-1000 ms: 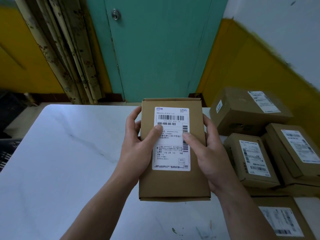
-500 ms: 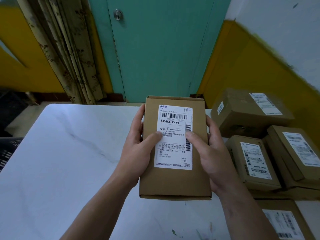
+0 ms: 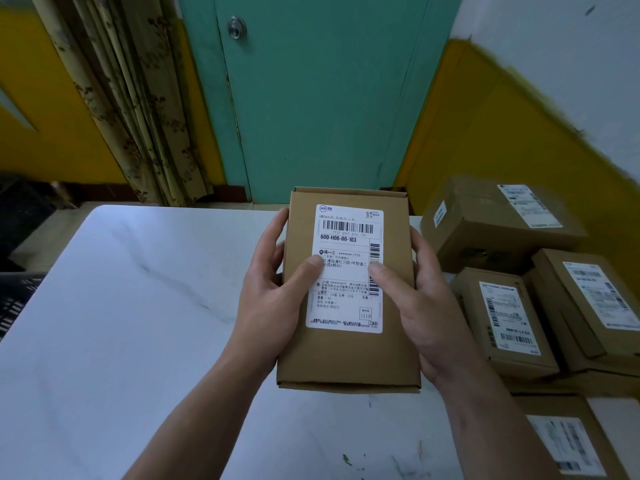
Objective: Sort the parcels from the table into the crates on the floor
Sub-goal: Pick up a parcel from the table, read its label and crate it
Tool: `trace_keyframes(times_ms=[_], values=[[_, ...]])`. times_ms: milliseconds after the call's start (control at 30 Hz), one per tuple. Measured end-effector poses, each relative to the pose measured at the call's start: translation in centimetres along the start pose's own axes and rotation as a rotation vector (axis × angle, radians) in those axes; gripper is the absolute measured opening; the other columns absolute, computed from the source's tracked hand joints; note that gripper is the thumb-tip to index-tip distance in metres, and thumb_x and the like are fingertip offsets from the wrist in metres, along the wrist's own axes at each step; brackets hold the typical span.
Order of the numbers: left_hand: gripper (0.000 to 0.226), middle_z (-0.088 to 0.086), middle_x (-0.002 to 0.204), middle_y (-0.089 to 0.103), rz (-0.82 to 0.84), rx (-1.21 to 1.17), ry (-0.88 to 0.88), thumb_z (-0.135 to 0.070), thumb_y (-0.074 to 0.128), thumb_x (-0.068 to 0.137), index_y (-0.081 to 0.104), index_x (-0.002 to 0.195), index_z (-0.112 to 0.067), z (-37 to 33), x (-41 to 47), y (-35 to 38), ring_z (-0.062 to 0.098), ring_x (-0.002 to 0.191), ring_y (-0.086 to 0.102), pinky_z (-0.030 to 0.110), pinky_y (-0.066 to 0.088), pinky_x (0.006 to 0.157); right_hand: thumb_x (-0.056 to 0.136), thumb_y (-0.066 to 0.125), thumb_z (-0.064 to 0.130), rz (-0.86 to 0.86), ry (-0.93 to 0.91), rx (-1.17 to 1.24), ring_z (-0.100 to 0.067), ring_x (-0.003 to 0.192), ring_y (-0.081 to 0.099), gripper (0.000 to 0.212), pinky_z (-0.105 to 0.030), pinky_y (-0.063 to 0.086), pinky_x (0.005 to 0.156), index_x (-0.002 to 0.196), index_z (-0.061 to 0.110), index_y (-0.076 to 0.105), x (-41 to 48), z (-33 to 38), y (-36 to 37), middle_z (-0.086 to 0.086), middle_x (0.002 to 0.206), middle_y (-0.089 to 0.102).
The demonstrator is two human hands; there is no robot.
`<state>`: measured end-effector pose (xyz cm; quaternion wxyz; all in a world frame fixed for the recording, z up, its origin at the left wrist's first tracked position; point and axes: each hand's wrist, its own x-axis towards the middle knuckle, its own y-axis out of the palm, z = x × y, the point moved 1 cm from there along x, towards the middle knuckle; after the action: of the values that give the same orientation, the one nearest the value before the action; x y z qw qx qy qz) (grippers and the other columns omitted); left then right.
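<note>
A brown cardboard parcel with a white shipping label facing up is held above the white marble table. My left hand grips its left edge, thumb lying on the label. My right hand grips its right edge, thumb also on the label. Several more labelled parcels are stacked on the table's right side. A dark slatted crate shows only partly at the left edge, below table level.
A teal door stands behind the table, with a patterned curtain to its left. A yellow wall runs along the right behind the parcel stack. The table's left half is bare marble.
The parcel has stayed in both hands and sits slightly higher and to the right in view. My thumbs remain on the label.
</note>
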<state>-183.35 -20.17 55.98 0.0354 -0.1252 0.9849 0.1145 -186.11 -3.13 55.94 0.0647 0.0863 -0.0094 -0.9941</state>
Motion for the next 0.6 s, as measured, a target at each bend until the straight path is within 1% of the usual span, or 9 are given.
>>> trace_keyframes(times_ms=[100, 167, 233, 333, 400, 500, 600], values=[[0.059, -0.009, 0.117, 0.071, -0.016, -0.013, 0.011, -0.015, 0.064, 0.095, 0.046, 0.139, -0.05, -0.1, 0.1, -0.06, 0.021, 0.099, 0.073, 0.041, 0.062, 0.077, 0.09, 0.072, 0.025, -0.024, 0.011, -0.035, -0.014, 0.098, 0.074, 0.062, -0.042, 0.062, 0.082, 0.141, 0.043, 0.04, -0.19, -0.14, 0.02, 0.01, 0.118, 0.072], [0.059, -0.008, 0.119, 0.07, -0.018, -0.01, 0.011, -0.016, 0.064, 0.095, 0.046, 0.138, -0.051, -0.13, 0.14, -0.04, 0.02, 0.099, 0.073, 0.039, 0.062, 0.075, 0.089, 0.072, 0.027, -0.036, 0.013, -0.048, -0.011, 0.097, 0.074, 0.061, -0.037, 0.063, 0.08, 0.138, 0.045, 0.039, -0.27, -0.25, 0.01, 0.011, 0.117, 0.071], [0.057, -0.01, 0.119, 0.07, -0.008, -0.007, 0.0, -0.018, 0.064, 0.095, 0.046, 0.136, -0.054, -0.13, 0.17, 0.05, 0.019, 0.099, 0.074, 0.037, 0.062, 0.074, 0.089, 0.072, 0.027, -0.044, 0.017, -0.05, -0.012, 0.096, 0.074, 0.06, -0.038, 0.063, 0.08, 0.136, 0.046, 0.04, -0.25, -0.22, -0.02, 0.011, 0.117, 0.071], [0.056, -0.015, 0.119, 0.07, 0.021, 0.004, -0.018, -0.021, 0.062, 0.097, 0.044, 0.132, -0.061, -0.12, 0.24, 0.2, 0.016, 0.099, 0.073, 0.035, 0.062, 0.075, 0.091, 0.072, 0.024, -0.06, 0.013, -0.043, -0.014, 0.096, 0.075, 0.061, -0.043, 0.063, 0.082, 0.14, 0.044, 0.041, -0.11, -0.18, -0.03, 0.01, 0.116, 0.072], [0.064, -0.017, 0.12, 0.069, 0.05, 0.011, -0.038, -0.014, 0.06, 0.097, 0.041, 0.135, -0.062, 0.0, 0.27, 0.14, 0.015, 0.1, 0.073, 0.033, 0.062, 0.075, 0.091, 0.072, 0.023, -0.067, 0.008, -0.037, -0.015, 0.096, 0.075, 0.061, -0.045, 0.062, 0.082, 0.141, 0.042, 0.042, -0.03, -0.2, -0.03, 0.009, 0.116, 0.072], [0.077, -0.016, 0.122, 0.069, 0.086, 0.033, -0.054, -0.003, 0.059, 0.095, 0.036, 0.141, -0.06, 0.05, 0.21, 0.02, 0.016, 0.103, 0.072, 0.033, 0.061, 0.076, 0.091, 0.072, 0.023, -0.077, 0.007, -0.042, -0.015, 0.096, 0.075, 0.061, -0.046, 0.063, 0.082, 0.141, 0.042, 0.043, 0.03, -0.22, 0.01, 0.01, 0.116, 0.072], [0.077, -0.015, 0.123, 0.068, 0.064, 0.025, -0.033, -0.003, 0.061, 0.094, 0.037, 0.142, -0.058, -0.01, 0.18, 0.09, 0.015, 0.101, 0.072, 0.032, 0.061, 0.074, 0.091, 0.072, 0.026, -0.069, 0.003, -0.049, -0.014, 0.098, 0.074, 0.06, -0.046, 0.062, 0.083, 0.14, 0.044, 0.043, 0.15, -0.16, 0.02, 0.012, 0.118, 0.071]])
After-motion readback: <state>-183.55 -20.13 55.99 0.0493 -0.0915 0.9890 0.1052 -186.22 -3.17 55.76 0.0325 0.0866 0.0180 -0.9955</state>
